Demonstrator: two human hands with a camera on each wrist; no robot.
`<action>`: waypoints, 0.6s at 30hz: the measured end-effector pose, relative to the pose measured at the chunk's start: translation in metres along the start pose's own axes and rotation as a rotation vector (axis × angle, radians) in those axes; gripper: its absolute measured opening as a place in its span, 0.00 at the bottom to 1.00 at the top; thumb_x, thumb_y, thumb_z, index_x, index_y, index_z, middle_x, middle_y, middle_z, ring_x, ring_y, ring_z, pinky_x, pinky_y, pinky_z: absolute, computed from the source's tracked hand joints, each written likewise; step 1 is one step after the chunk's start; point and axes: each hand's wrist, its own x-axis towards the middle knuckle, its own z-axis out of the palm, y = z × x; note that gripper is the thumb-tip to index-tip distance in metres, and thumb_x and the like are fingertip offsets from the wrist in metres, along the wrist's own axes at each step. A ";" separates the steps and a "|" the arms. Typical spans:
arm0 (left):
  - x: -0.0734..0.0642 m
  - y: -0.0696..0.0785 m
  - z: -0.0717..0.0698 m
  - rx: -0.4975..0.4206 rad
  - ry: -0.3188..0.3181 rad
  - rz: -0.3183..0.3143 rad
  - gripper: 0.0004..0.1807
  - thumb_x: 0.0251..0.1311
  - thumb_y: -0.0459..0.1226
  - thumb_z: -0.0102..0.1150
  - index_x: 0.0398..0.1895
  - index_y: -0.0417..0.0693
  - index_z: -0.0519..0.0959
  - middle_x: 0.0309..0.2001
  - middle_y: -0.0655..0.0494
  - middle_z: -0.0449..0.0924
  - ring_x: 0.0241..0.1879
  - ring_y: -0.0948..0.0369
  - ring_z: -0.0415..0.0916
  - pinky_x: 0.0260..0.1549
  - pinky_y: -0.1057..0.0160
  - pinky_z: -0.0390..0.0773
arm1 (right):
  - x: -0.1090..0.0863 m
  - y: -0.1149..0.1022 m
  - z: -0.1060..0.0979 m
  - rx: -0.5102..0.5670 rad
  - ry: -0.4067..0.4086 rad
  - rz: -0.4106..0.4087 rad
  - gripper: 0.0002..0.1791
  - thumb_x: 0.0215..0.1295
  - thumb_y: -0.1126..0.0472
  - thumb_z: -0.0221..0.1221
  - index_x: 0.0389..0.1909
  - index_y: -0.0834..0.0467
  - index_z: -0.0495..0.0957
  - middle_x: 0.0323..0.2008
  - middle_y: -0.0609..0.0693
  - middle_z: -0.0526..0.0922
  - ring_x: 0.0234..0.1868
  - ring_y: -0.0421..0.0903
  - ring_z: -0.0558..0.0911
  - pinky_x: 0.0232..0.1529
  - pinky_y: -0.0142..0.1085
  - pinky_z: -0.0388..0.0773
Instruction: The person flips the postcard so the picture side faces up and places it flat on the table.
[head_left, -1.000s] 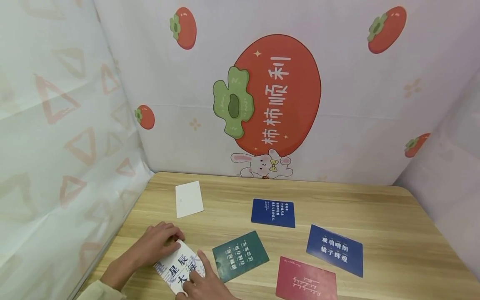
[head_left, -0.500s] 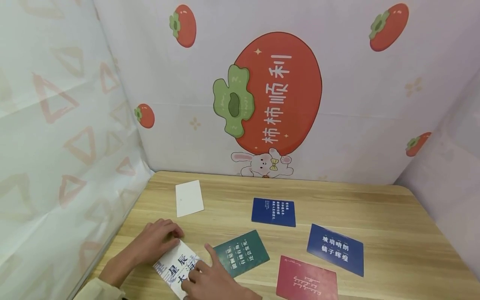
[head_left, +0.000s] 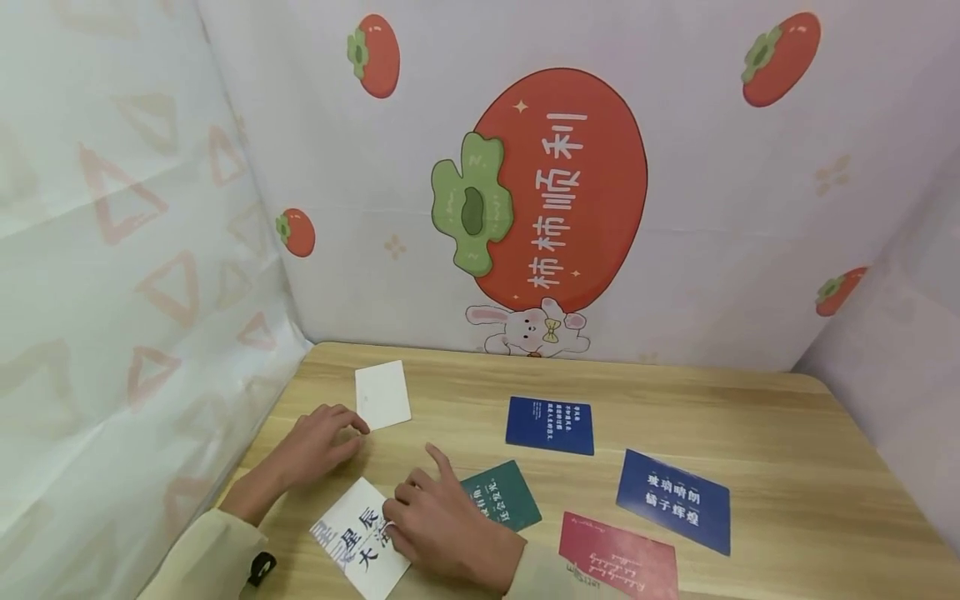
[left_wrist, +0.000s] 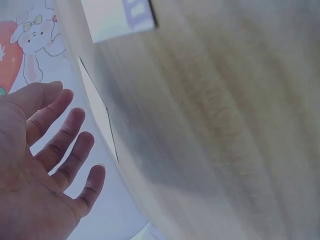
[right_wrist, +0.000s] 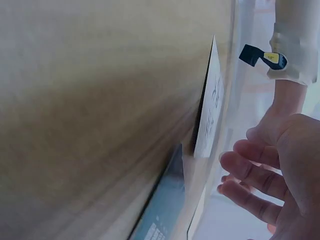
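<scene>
A white card printed with dark Chinese characters [head_left: 352,533] lies at the front left of the table. My right hand [head_left: 442,523] hovers over its right edge, fingers loosely bent and holding nothing. That hand also overlaps a green card [head_left: 512,492], hiding its left part. In the right wrist view, the hand's fingers [right_wrist: 255,175] stand apart from the printed card [right_wrist: 212,107]. Farther back lies a plain white card [head_left: 383,393]. My left hand [head_left: 318,446] is right at its near corner, fingers spread and relaxed, palm bare in the left wrist view.
Two blue cards [head_left: 550,426] [head_left: 673,502] lie to the right, with a pink card [head_left: 622,554] in front of them. The wooden table [head_left: 780,467] meets a patterned backdrop [head_left: 720,275] behind and a white cloth [head_left: 217,400] on the left.
My left hand has left the printed card and moved back to the plain white card. My right hand has drawn slightly up and right, off the printed card's face.
</scene>
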 end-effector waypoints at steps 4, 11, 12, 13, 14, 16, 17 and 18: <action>0.010 -0.005 -0.004 0.013 -0.003 -0.016 0.04 0.72 0.40 0.68 0.46 0.58 0.88 0.55 0.52 0.88 0.58 0.45 0.81 0.53 0.35 0.75 | 0.010 0.006 0.001 -0.028 -0.005 0.003 0.12 0.82 0.44 0.58 0.53 0.39 0.87 0.52 0.37 0.90 0.56 0.39 0.84 0.78 0.64 0.66; 0.021 -0.014 -0.006 0.021 0.000 -0.040 0.04 0.73 0.40 0.67 0.46 0.56 0.88 0.58 0.47 0.87 0.60 0.41 0.80 0.52 0.33 0.75 | 0.023 0.016 0.004 -0.063 -0.024 0.056 0.13 0.83 0.42 0.57 0.54 0.39 0.87 0.53 0.37 0.90 0.57 0.40 0.84 0.79 0.64 0.66; 0.023 -0.015 -0.006 0.023 0.001 -0.042 0.04 0.73 0.41 0.67 0.46 0.55 0.89 0.58 0.46 0.87 0.60 0.41 0.80 0.52 0.33 0.75 | 0.024 0.017 0.005 -0.059 -0.032 0.063 0.13 0.83 0.41 0.57 0.54 0.38 0.87 0.54 0.37 0.90 0.57 0.40 0.84 0.79 0.65 0.65; 0.024 -0.017 -0.006 0.024 0.003 -0.048 0.04 0.73 0.41 0.67 0.46 0.55 0.89 0.59 0.45 0.87 0.61 0.40 0.79 0.52 0.33 0.75 | 0.026 0.018 0.005 -0.056 -0.039 0.069 0.14 0.83 0.41 0.57 0.55 0.38 0.87 0.54 0.38 0.90 0.58 0.41 0.84 0.79 0.65 0.65; 0.026 -0.019 -0.006 0.025 0.007 -0.056 0.04 0.73 0.40 0.67 0.46 0.55 0.89 0.59 0.45 0.87 0.61 0.40 0.79 0.53 0.32 0.75 | 0.027 0.019 0.006 -0.052 -0.045 0.075 0.14 0.83 0.41 0.57 0.55 0.38 0.87 0.55 0.38 0.90 0.58 0.41 0.84 0.79 0.65 0.65; 0.029 -0.022 -0.006 0.029 0.016 -0.064 0.04 0.73 0.41 0.67 0.46 0.55 0.89 0.59 0.44 0.86 0.62 0.40 0.79 0.54 0.32 0.75 | 0.030 0.022 0.007 -0.052 -0.049 0.082 0.14 0.83 0.41 0.57 0.55 0.38 0.88 0.55 0.38 0.90 0.58 0.41 0.84 0.79 0.65 0.65; 0.030 -0.023 -0.007 0.030 0.021 -0.064 0.05 0.73 0.41 0.67 0.46 0.55 0.89 0.60 0.43 0.86 0.62 0.39 0.79 0.54 0.32 0.75 | 0.032 0.023 0.008 -0.057 -0.048 0.084 0.14 0.83 0.41 0.57 0.55 0.38 0.88 0.55 0.38 0.90 0.58 0.42 0.85 0.79 0.65 0.65; 0.032 -0.025 -0.007 0.032 0.028 -0.064 0.05 0.74 0.41 0.66 0.46 0.54 0.88 0.60 0.43 0.86 0.61 0.39 0.79 0.54 0.32 0.75 | 0.033 0.024 0.009 -0.059 -0.043 0.086 0.14 0.82 0.41 0.57 0.55 0.38 0.88 0.55 0.39 0.90 0.58 0.42 0.85 0.80 0.65 0.64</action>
